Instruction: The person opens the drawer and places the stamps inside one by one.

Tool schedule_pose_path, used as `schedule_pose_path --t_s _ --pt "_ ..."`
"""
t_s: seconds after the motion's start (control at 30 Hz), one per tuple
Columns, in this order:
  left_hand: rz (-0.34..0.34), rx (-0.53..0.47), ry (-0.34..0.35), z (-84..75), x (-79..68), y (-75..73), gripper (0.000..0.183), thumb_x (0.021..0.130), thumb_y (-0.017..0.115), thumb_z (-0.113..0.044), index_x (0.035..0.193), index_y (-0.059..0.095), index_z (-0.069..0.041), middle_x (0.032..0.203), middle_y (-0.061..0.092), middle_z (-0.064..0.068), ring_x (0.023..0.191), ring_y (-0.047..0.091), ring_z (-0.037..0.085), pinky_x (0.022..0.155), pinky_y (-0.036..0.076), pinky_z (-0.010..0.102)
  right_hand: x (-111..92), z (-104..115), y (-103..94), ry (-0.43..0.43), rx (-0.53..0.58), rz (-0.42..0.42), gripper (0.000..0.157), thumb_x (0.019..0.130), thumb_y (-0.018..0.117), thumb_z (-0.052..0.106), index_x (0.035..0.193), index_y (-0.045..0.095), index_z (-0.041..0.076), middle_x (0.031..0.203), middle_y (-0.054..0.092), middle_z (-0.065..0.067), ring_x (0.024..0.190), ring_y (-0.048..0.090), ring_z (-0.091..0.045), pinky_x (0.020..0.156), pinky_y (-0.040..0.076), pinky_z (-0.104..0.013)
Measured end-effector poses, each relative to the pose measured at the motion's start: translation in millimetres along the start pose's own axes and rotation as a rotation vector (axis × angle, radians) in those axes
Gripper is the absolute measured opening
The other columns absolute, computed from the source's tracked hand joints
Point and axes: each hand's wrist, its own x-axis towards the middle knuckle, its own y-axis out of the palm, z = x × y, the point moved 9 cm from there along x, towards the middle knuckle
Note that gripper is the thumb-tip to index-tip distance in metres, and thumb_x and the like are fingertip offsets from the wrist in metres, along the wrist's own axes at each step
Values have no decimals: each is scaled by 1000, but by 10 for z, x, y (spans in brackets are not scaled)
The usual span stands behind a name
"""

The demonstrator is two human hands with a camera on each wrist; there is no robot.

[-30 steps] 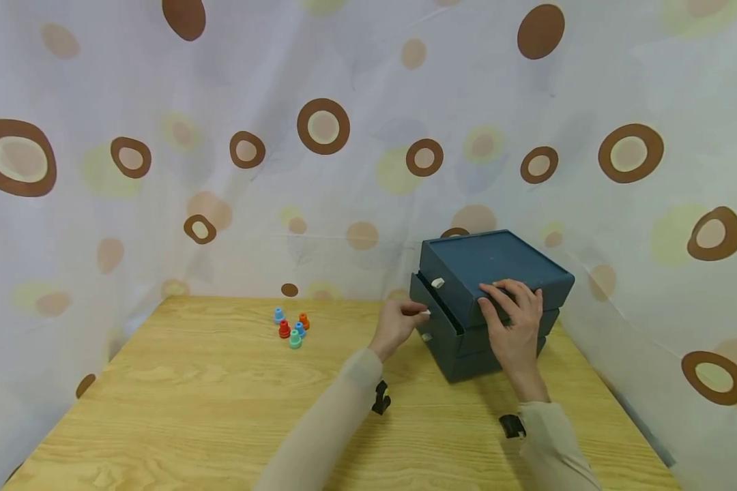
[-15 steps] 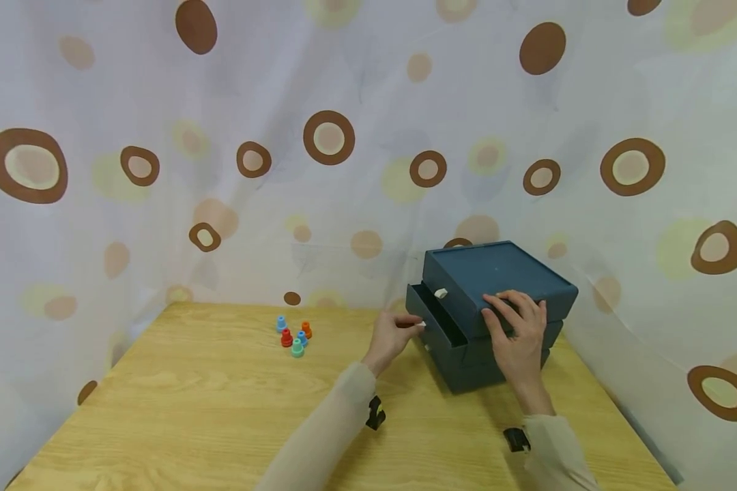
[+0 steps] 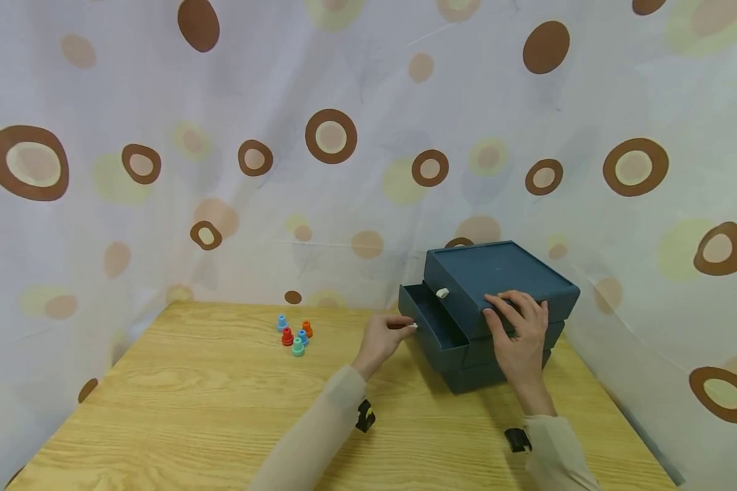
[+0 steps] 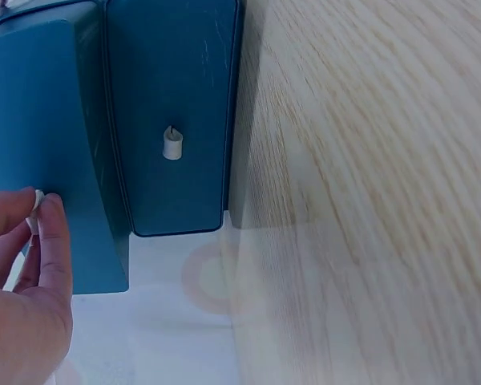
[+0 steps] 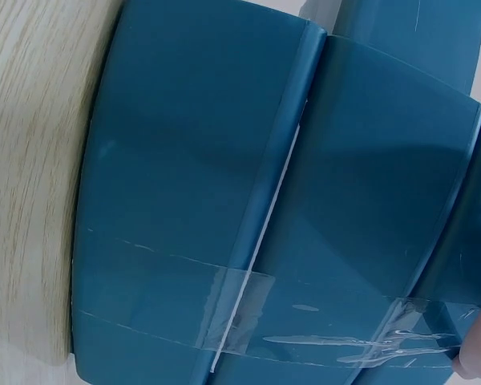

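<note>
A dark blue drawer unit (image 3: 497, 273) of three stacked tiers stands at the right of the table. Its middle drawer (image 3: 432, 327) is pulled partway out, and the part of its inside that shows holds nothing. My left hand (image 3: 381, 341) pinches that drawer's small white knob (image 4: 37, 200) between thumb and fingers. My right hand (image 3: 518, 334) rests on the unit's top front corner, fingers spread over the upper edge. In the right wrist view only a fingertip (image 5: 479, 345) shows, beside clear tape (image 5: 305, 329) along the unit's side.
Several small cone-shaped pieces, among them a red piece (image 3: 287, 337) and a green piece (image 3: 297, 348), stand left of the unit on the wooden table (image 3: 190, 409). A patterned curtain (image 3: 368, 191) hangs behind. The top drawer's white knob (image 3: 442, 293) sticks out above the opened drawer.
My left hand has drawn the middle drawer out toward the left, from a narrow gap to a wide opening. My right hand has stayed on the unit's corner. The head view has shifted slightly.
</note>
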Motion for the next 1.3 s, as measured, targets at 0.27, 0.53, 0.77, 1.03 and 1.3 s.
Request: schedule_pose_path --t_s 0.27,0.53,0.77,1.03,1.3 --pt "10 31 -8 22 -36 -126 17 87 74 -15 102 78 -8 97 75 7 85 68 13 75 53 26 -8 -24 -7 -6 12 -6 24 83 75 4 107 76 7 112 64 -19 119 49 -36 116 4 -66" --pt "23 7 -17 61 -70 -249 16 87 74 -14 101 79 -9 98 76 7 86 70 14 76 54 27 -9 -10 6 1 5 3 25 83 75 3 108 76 8 113 64 -19 119 49 -35 116 3 -67" --pt "52 -4 -1 61 -96 -304 16 87 74 -16 101 78 -8 99 76 9 88 71 16 80 56 31 -4 -6 -1 9 -2 -1 23 85 74 4 108 76 8 113 63 -19 120 48 -35 117 3 -65" --pt "51 10 -12 76 -105 -407 16 87 75 -16 99 79 -8 101 75 8 89 70 15 82 56 32 3 -3 0 8 -5 5 22 86 74 7 108 76 8 112 63 -19 120 48 -35 117 3 -64" --pt "56 14 11 41 -138 -485 16 87 74 -14 100 78 -5 102 75 11 89 69 15 80 55 29 -3 -37 10 26 -27 22 21 88 73 15 107 76 6 113 62 -19 123 47 -30 118 3 -63"
